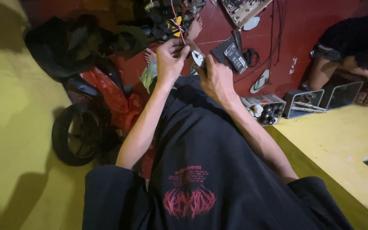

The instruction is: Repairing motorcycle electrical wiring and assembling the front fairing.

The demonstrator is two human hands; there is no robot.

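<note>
The left hand [170,59] has its fingers pinched together on a thin red wire [176,21] that runs up and away. The right hand [215,77], just beside it, closes on a small white piece [197,57].

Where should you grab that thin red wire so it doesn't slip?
Pinch the red wire near its lower end, just above the left hand, coming from the side. It runs nearly straight up and is very thin, so fingertips work better than a whole fist.

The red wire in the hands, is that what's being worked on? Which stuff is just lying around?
In use:
- red wire, pinched by left hand
- small pale part by right hand

Lying about:
- motorbike wheel
- white crate of cans
- circuit board
- another person's leg
</note>
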